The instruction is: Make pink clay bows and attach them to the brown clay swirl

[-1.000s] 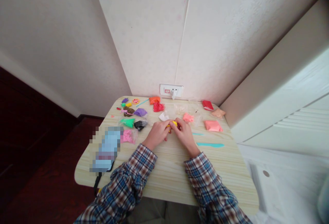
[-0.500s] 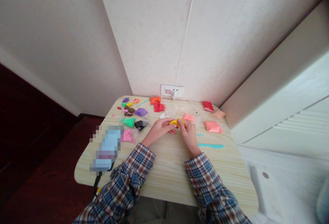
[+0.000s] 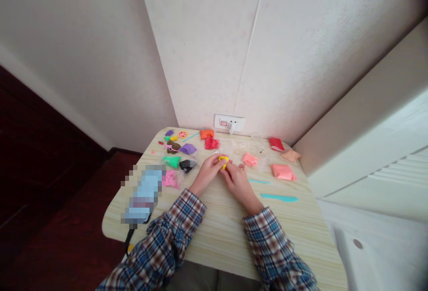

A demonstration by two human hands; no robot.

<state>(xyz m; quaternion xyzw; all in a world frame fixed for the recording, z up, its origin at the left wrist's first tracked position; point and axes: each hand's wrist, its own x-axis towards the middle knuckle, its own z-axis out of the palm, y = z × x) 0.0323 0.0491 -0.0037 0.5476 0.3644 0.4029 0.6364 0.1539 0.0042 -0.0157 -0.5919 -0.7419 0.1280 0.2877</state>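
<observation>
A small lump of yellow modelling clay (image 3: 224, 161) is pinched between my two hands above the middle of the table. My left hand (image 3: 209, 170) grips it from the left, thumb on top. From the right, the fingers of my right hand (image 3: 238, 184) close on its lower edge and hide part of it. Just beyond my right hand lies salmon-pink clay (image 3: 249, 160) on clear wrapping. A turquoise plastic clay knife (image 3: 280, 198) and a thinner turquoise tool (image 3: 260, 181) rest to the right.
Bags of green (image 3: 172, 161), black (image 3: 187, 165), pink (image 3: 171, 179) and purple clay (image 3: 188, 149) lie left of my hands. A pixelated phone (image 3: 143, 195) with a black cord is at the left edge. Red (image 3: 276, 144) and coral packets (image 3: 283, 172) sit right. A wall socket (image 3: 229, 123) is behind.
The yellow clay looks more bunched up, where it was stretched out between my hands. My right hand has moved left and turned, its fingers now lower on the clay. The view has shifted slightly.
</observation>
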